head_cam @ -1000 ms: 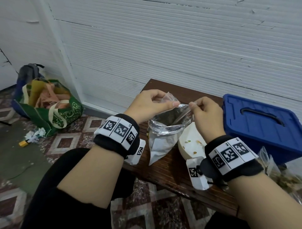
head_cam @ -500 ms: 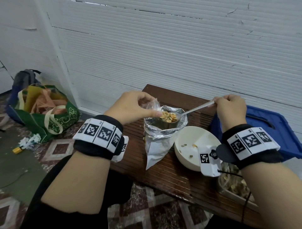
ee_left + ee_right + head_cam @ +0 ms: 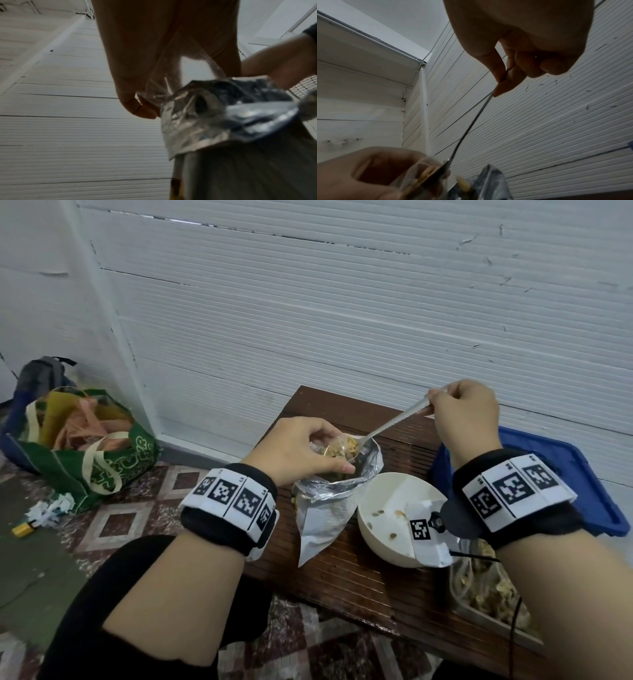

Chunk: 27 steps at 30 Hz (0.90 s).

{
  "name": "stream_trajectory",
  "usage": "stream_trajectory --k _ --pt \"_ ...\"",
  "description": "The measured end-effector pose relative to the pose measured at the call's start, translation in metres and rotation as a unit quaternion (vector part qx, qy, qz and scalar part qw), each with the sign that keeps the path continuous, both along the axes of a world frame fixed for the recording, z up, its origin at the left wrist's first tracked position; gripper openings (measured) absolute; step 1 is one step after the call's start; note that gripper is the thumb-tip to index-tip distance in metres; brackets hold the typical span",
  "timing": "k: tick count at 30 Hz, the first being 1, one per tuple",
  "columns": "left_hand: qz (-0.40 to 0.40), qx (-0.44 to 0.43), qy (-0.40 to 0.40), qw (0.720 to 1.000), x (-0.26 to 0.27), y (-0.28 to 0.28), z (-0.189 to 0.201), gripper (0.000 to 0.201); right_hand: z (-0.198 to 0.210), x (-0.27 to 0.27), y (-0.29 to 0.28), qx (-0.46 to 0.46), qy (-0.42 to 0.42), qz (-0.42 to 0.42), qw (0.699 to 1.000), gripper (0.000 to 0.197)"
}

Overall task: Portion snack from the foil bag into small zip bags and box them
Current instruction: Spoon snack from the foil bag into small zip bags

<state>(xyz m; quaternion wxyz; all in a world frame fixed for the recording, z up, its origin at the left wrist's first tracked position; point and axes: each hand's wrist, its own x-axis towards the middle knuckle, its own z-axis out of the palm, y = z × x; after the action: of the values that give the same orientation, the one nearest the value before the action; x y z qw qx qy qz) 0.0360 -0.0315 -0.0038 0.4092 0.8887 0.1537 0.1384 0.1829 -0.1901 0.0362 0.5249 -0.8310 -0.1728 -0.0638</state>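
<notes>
My left hand pinches the zip bag open, seemingly over the foil bag, so my right hand's pinched spoon tips snack inside.

Soft, even light is filling the head view, leaving the white ribbed wall bright and casting only faint shadows on the bench. Wide-angle distortion is bowing the wall's lines towards the edges. The foil bag is catching pale glare along its creases. In both wrist views the hands are sitting dim and underexposed against the lighter wall. The foil bag is smearing with blur in the left wrist view, and the near hand is going out of focus in the right wrist view.
</notes>
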Motion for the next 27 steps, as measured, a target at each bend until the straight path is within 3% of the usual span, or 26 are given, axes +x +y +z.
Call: stream_trajectory --k 5,11,18,22,25,27 --pt "-0.007 0.003 -0.009 1.000 0.005 -0.007 -0.004 0.040 0.002 -0.020 0.006 0.029 -0.034 0.054 0.998 0.022" --pt "0.024 -0.044 -0.054 0.997 0.007 -0.006 -0.007 0.029 0.008 -0.033 -0.001 0.126 -0.097 0.133 0.978 0.008" --pt "0.075 -0.098 -0.092 0.988 -0.006 0.016 0.002 0.043 0.020 -0.019 -0.017 0.238 -0.144 0.026 0.960 0.021" --pt "0.054 -0.116 -0.074 0.989 -0.009 0.020 0.002 0.042 0.005 -0.018 -0.013 0.165 -0.125 0.003 0.978 0.027" --pt "0.020 -0.123 -0.056 0.991 -0.006 0.022 -0.003 0.055 -0.016 -0.028 -0.005 0.034 -0.139 0.068 0.987 0.026" --pt "0.009 -0.108 -0.045 0.993 -0.004 0.025 -0.008 0.059 -0.032 -0.036 0.000 -0.059 -0.173 0.127 0.975 0.019"
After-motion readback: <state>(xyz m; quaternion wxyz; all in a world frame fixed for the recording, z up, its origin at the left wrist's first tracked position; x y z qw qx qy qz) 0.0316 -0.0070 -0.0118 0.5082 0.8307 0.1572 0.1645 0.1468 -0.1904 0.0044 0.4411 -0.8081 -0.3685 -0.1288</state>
